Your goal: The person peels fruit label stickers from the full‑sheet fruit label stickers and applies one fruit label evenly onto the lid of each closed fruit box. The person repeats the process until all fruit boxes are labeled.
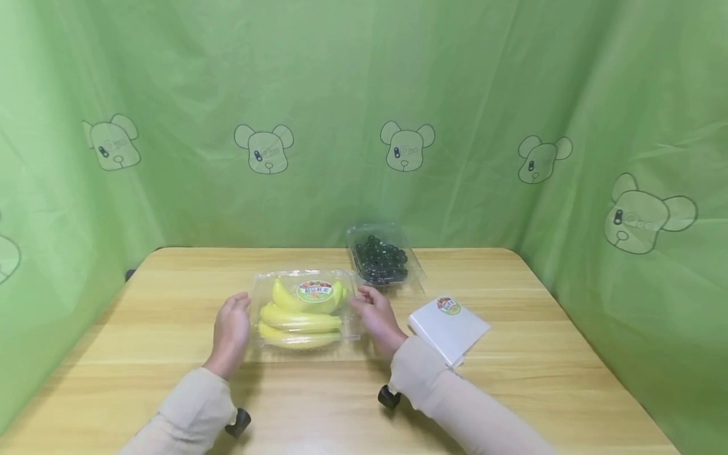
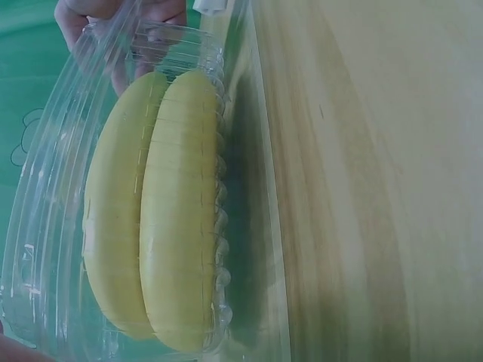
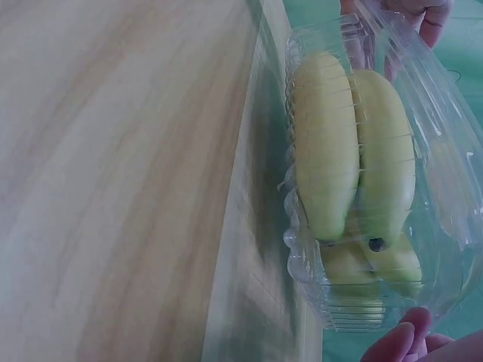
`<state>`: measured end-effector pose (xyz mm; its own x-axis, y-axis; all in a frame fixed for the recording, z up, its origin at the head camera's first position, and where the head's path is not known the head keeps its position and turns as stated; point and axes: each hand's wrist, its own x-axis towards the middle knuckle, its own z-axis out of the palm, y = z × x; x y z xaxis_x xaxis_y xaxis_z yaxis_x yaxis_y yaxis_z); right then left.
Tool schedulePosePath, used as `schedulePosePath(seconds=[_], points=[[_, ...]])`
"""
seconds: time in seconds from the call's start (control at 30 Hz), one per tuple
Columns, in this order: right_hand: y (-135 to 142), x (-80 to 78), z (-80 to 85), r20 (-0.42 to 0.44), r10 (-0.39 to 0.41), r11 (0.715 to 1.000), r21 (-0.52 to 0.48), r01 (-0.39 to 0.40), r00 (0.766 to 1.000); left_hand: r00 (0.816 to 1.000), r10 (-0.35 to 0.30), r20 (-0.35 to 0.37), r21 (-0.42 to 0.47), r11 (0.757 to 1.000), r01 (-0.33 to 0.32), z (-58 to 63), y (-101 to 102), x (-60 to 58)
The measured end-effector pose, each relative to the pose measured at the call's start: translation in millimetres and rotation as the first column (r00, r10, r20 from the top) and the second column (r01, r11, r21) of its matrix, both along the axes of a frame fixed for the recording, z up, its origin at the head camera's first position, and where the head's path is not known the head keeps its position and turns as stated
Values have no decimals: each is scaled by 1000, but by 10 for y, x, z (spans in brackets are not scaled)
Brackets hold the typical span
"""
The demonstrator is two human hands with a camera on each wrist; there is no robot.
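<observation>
A clear plastic fruit box with several yellow bananas inside sits in front of me, its lid bearing a round colourful label. My left hand holds the box by its left end, and my right hand grips the right end. Through the clear wall in the left wrist view, two bananas lie side by side. In the right wrist view, fingertips of my right hand touch the near end of the box.
Behind the banana box, a second clear box of dark grapes stands on the wooden table. Right of my hand lies a white folded sheet with a similar round label. A green curtain surrounds the table.
</observation>
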<state>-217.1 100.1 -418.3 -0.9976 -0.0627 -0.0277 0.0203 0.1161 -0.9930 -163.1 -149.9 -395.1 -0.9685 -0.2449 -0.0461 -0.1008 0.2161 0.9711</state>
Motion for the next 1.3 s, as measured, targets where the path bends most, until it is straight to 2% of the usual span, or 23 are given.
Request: schedulePosePath(seconds=[0.27,0.6,1.07,1.3], points=[[-5,-32,36,6,28,999,-15,-28,1000,1000,18,17,-27,999,-18,-7,-2,-68],[-22,-98,79,7,27,1000,3,-27,1000,1000,25,17,-54,998,-25,15,-6,-160],[-77,-146,56,-17,-57,998,25,57,998,999,33,29,-93,995,-30,-27,-63,-279],[-85,-162,68,-8,-58,998,17,58,998,999,40,26,-112,993,-37,-30,-102,-315]])
